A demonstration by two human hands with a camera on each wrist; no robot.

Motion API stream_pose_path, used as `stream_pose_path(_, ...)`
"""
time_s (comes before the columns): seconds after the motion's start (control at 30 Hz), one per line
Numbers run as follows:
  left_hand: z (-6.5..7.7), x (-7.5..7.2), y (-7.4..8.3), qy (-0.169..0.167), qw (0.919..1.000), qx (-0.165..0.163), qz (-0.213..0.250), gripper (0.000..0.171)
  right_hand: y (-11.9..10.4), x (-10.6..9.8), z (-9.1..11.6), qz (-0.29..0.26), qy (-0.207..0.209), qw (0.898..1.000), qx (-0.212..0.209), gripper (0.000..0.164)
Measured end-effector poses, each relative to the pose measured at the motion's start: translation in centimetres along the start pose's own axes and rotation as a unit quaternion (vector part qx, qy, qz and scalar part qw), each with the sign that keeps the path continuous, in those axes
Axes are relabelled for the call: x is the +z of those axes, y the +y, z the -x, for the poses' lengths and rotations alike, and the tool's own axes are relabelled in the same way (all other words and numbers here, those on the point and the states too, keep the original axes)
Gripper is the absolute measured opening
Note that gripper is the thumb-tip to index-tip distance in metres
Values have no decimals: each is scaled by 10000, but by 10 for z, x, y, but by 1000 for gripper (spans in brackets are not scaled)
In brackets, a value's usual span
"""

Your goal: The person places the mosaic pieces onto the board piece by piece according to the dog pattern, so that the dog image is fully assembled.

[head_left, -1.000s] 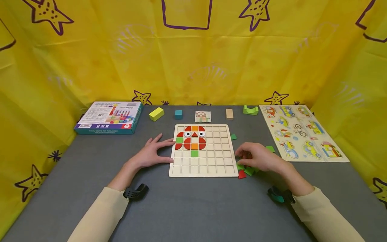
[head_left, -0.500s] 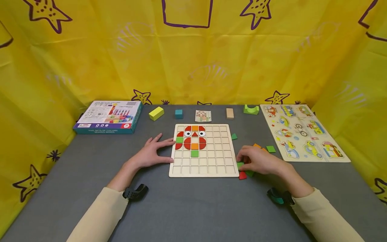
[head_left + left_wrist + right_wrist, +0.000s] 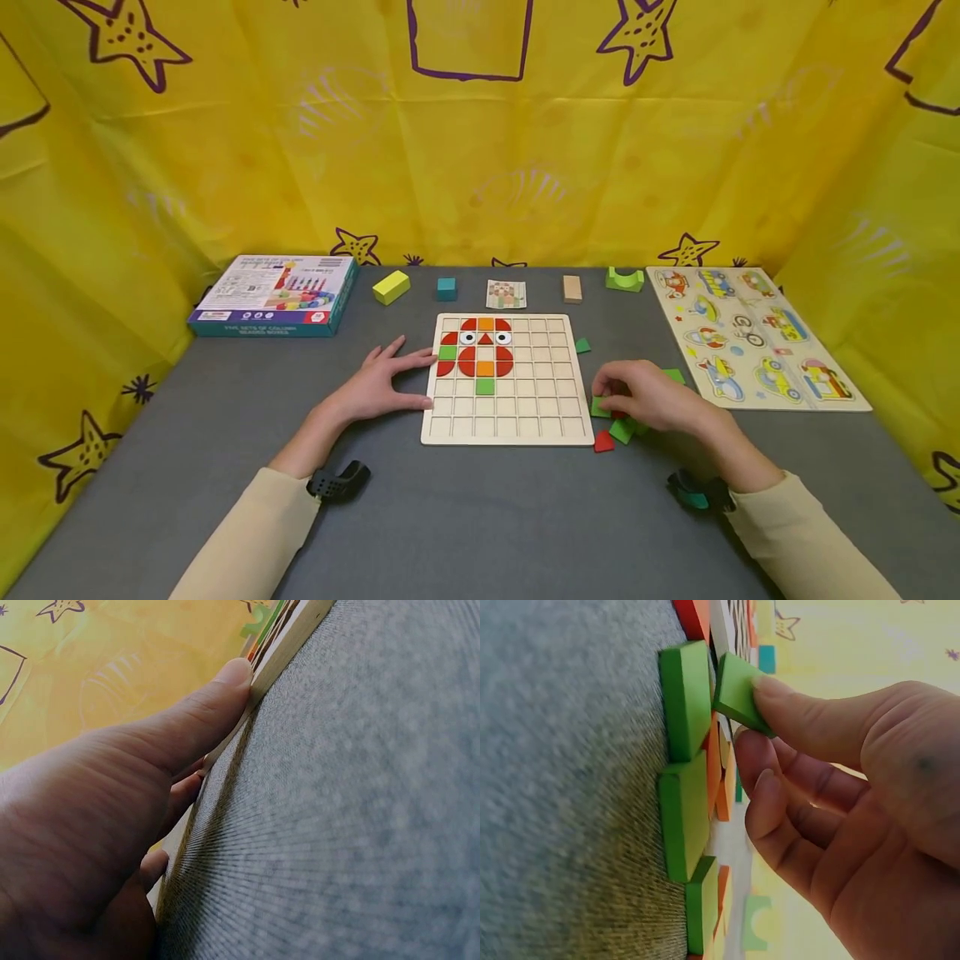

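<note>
Between the thumb and index finger of my right hand (image 3: 652,396) is a green square tile (image 3: 739,688), pinched just right of the wooden grid board (image 3: 528,407). Loose green tiles (image 3: 686,701) and a red tile (image 3: 603,442) lie around that hand, partly hidden by it. My left hand (image 3: 378,385) has its fingers spread, with thumb (image 3: 236,671) and fingertips touching the board's left edge. Red, orange and green tiles (image 3: 485,386) fill several cells in the board's upper left, with two eye tiles (image 3: 467,337) among them.
Behind the board sit a yellow block (image 3: 392,287), a blue cube (image 3: 446,289), a small picture card (image 3: 506,294), a plain wood block (image 3: 572,289) and a green arch block (image 3: 625,279). A boxed toy (image 3: 273,296) stands left, a picture puzzle board (image 3: 757,337) right.
My right hand has shifted slightly among the loose tiles and covers an orange tile that showed half a second ago. My left hand stays at the board's edge; the head view has tilted slightly.
</note>
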State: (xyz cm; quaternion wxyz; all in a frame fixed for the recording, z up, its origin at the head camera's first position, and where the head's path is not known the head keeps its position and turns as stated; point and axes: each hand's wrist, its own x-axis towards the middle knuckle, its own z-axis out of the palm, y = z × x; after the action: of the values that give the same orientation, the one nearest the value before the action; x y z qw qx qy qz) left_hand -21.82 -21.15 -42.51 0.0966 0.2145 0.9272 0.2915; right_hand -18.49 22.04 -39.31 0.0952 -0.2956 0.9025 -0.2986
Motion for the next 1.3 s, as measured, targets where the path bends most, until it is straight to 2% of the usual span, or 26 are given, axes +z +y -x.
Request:
stream_pose_path(0.17,1,-1,0,-34,10000,-3,47,79,-5,2,-3,74,325,9994,32,12)
stream_pose_path(0.33,-1,-2,1,-62,9999,-101,33,80,-17,8,-17,-92,448,9988,-184,11)
stream_pose_path(0.6,1,-3,3,-37,10000,-27,-14,79,-49,24,-50,-259,220,9986,-400,10)
stream_pose_path(0.8,2,-2,3,-2,10000,95,3,77,-68,44,-73,-343,118,9969,-705,9)
stream_pose_path(0.93,1,0,3,-1,9999,113,37,76,-78,56,-85,-202,126,9974,-680,6)
stream_pose_path(1.13,0,1,3,-16,9999,52,94,77,-86,69,-95,57,83,9987,-493,5)
stream_pose_path(1.3,0,1,3,-6,10000,-7,68,79,-89,73,-95,173,157,9979,-610,4)
